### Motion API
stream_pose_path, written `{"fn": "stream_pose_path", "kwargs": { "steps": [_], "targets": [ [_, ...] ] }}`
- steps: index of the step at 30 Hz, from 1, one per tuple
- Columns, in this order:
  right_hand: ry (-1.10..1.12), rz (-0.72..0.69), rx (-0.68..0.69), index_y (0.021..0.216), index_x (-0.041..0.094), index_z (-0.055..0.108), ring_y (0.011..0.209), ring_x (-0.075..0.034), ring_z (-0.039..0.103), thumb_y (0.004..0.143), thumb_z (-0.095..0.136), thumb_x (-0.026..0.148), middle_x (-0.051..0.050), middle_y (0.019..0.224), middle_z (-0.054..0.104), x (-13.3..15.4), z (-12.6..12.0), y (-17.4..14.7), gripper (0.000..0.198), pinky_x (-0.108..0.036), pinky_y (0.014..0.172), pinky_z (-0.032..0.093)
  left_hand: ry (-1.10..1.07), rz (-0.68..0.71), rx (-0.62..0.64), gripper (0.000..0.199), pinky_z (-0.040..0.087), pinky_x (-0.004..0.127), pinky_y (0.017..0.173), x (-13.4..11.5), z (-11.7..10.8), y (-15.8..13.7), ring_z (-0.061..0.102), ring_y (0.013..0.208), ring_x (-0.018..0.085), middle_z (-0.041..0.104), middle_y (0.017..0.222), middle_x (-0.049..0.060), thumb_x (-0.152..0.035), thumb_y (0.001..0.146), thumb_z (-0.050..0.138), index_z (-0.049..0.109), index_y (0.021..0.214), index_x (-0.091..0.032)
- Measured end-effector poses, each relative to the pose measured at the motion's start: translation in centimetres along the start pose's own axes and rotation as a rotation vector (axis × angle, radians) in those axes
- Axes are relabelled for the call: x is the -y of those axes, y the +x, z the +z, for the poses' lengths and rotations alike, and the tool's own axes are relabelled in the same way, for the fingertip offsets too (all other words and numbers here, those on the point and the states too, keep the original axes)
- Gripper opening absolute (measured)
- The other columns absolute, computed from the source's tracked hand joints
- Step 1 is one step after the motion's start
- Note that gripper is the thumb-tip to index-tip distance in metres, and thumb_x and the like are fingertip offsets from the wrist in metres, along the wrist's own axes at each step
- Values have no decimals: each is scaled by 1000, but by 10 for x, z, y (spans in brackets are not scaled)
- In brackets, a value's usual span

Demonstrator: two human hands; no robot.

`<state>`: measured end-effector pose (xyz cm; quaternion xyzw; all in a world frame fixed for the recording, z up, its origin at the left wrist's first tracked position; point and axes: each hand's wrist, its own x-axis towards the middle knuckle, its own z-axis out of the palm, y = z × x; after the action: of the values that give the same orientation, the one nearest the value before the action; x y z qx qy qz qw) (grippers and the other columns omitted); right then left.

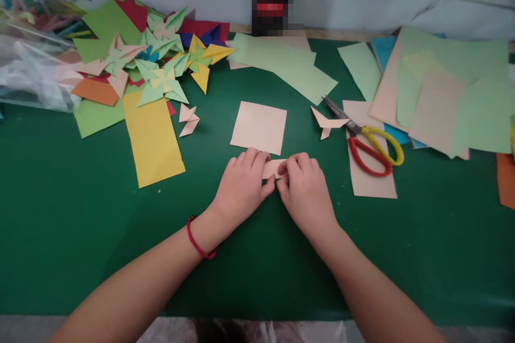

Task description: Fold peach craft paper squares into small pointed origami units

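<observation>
Between my two hands is a small folded strip of pale pink paper [273, 169], low over the green table. My left hand [246, 179] is closed on the strip's left end, thumb below and fingers above. At its right end, my right hand [302, 185] pinches the paper in the same way. The strip's ends are hidden under my fingers. Just beyond my hands lies a flat pink paper square [258, 127]. One folded pink paper piece [189, 119] sits to the left, and another folded piece [328, 122] rests by the scissors' blades.
Scissors [372, 144] with red and yellow handles lie on a pink sheet [374, 186] at right. Green and pink sheets [434, 91] are piled behind. At left are a yellow sheet [155, 142], folded paper flowers [163, 80] and a clear plastic bag [36, 69].
</observation>
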<state>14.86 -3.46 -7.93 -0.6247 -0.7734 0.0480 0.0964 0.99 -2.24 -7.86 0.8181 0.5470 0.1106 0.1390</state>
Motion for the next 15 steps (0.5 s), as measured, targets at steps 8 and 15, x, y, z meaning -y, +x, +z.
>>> {"fn": "stream_pose_path", "kwargs": {
  "steps": [8, 15],
  "targets": [
    [-9, 3, 0, 79, 15, 52, 74, -20, 41, 77, 43, 9, -9, 82, 52, 1, -1, 0, 11, -31, 62, 32, 54, 43, 40, 32, 40, 35, 73, 0, -4, -5, 51, 94, 23, 55, 107, 10, -12, 83, 43, 47, 115, -14],
    [-2, 10, 13, 81, 15, 53, 74, -20, 42, 78, 43, 10, -8, 83, 52, 1, -1, 0, 12, -31, 62, 32, 39, 57, 48, 23, 38, 33, 68, 2, -6, -4, 51, 88, 21, 53, 102, 7, -10, 82, 43, 52, 101, -19]
  ]
}}
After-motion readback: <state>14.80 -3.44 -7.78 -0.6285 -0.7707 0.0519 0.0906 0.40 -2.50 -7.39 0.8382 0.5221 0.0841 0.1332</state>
